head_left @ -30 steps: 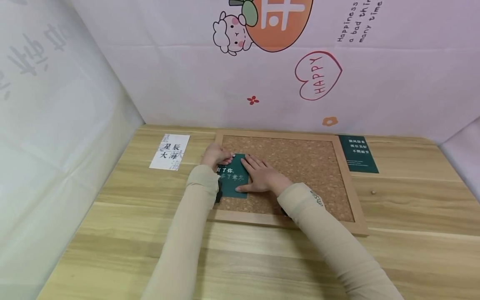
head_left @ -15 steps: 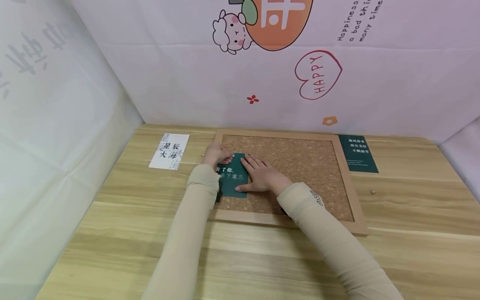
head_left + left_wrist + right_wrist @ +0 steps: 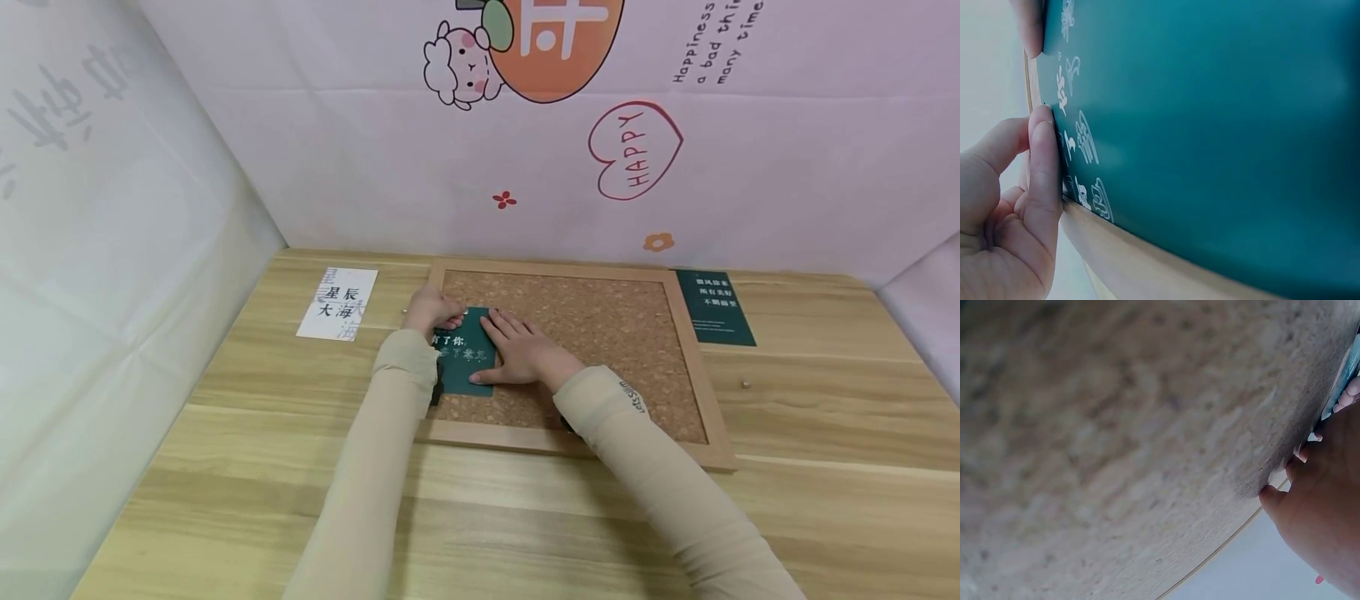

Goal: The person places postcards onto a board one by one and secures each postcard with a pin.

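A dark green card (image 3: 469, 367) with white lettering lies on the left part of a framed corkboard (image 3: 592, 358). At the card's top edge, my left hand (image 3: 432, 310) pinches a small pushpin (image 3: 465, 312) between thumb and fingertips; the fingers mostly hide it. In the left wrist view the thumb and forefinger of the left hand (image 3: 1016, 187) meet right at the card's edge. My right hand (image 3: 525, 350) lies spread on the card's right side, fingers straight, pressing on card and cork.
Left of the board lies a white card (image 3: 339, 303) with black characters. Another green card (image 3: 716, 307) lies at its right, partly against the frame. A small pin (image 3: 746, 384) rests on the table (image 3: 840, 400). A printed cloth (image 3: 375, 175) hangs behind.
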Tool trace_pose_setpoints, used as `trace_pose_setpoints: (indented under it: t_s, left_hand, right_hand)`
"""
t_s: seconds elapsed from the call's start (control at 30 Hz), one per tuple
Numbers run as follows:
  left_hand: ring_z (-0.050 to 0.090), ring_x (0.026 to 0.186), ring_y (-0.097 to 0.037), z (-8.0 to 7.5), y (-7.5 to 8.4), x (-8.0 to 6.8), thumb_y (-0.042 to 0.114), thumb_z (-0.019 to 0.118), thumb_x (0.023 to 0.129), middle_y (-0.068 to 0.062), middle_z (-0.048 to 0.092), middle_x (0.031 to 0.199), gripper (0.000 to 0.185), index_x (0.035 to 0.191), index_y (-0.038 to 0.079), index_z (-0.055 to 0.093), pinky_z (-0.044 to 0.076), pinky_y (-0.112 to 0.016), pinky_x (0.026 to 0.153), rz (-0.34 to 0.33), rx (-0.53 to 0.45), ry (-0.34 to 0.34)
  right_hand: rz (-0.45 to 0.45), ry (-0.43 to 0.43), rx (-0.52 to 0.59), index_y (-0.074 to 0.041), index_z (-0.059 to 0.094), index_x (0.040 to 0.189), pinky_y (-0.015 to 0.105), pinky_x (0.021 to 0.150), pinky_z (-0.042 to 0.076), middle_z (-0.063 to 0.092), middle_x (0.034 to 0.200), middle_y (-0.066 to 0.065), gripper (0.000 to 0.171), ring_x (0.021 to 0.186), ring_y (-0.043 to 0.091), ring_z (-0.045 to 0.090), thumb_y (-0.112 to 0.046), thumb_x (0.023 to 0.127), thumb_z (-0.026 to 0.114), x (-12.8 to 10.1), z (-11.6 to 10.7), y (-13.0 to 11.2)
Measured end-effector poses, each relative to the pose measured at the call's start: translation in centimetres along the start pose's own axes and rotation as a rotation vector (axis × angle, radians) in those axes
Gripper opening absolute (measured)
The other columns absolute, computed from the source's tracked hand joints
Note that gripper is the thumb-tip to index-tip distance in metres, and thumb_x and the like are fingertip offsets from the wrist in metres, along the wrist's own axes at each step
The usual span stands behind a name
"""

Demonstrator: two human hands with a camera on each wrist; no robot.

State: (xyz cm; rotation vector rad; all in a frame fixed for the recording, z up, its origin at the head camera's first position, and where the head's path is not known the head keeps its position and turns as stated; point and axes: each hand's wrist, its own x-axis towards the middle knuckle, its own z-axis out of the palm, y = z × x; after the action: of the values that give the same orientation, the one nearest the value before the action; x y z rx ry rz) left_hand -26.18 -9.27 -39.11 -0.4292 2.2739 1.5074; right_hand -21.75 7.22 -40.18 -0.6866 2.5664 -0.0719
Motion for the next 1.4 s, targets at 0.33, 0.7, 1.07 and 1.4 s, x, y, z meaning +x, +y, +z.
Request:
trace_pose_setpoints:
  t_s: [0.33, 0.7, 1.07, 1.4]
  left_hand:
    - [0.055, 0.047, -0.004, 0.3, 0.0, 0.9, 0.012, 0.061, 0.092, 0.002, 0.058, 0.059, 0.024, 0.110, -0.003, 0.066, 0.048, -0.014, 0.047, -0.027, 0.068, 0.042]
    - [0.051, 0.049, -0.006, 1.3, 0.6, -0.6, 0.015, 0.058, 0.095, 0.002, 0.054, 0.059, 0.021, 0.092, -0.001, 0.071, 0.045, -0.016, 0.048, 0.069, 0.324, 0.150]
    - [0.042, 0.056, -0.016, 2.0, 0.2, -1.8, 0.015, 0.053, 0.096, 0.000, 0.041, 0.058, 0.033, 0.064, 0.009, 0.050, 0.036, -0.025, 0.054, 0.218, 0.637, 0.233]
    - [0.064, 0.074, -0.022, 1.9, 0.2, -2.2, 0.023, 0.053, 0.098, -0.011, 0.068, 0.091, 0.021, 0.102, 0.005, 0.064, 0.049, -0.031, 0.057, 0.291, 0.820, 0.237]
  right_hand:
    - [0.002, -0.003, -0.003, -0.015, -0.003, 0.155, 0.049, 0.123, 0.004, -0.007, 0.163, 0.006, 0.100, 0.151, 0.024, -0.004, -0.071, 0.087, 0.045, 0.0, 0.0, 0.0]
    - [0.003, -0.006, 0.003, -0.015, -0.003, 0.155, 0.049, 0.123, 0.004, -0.007, 0.163, 0.006, 0.100, 0.151, 0.024, -0.004, -0.070, 0.087, 0.046, -0.1, -0.1, 0.1]
    - [-0.004, -0.014, 0.001, -0.015, -0.003, 0.154, 0.048, 0.124, 0.004, -0.006, 0.163, 0.006, 0.100, 0.151, 0.024, -0.004, -0.069, 0.087, 0.046, -0.2, 0.0, -0.2]
    - [0.008, -0.013, 0.006, -0.015, -0.003, 0.155, 0.048, 0.124, 0.003, -0.005, 0.163, 0.006, 0.099, 0.151, 0.024, -0.004, -0.069, 0.087, 0.046, -0.4, -0.3, -0.2]
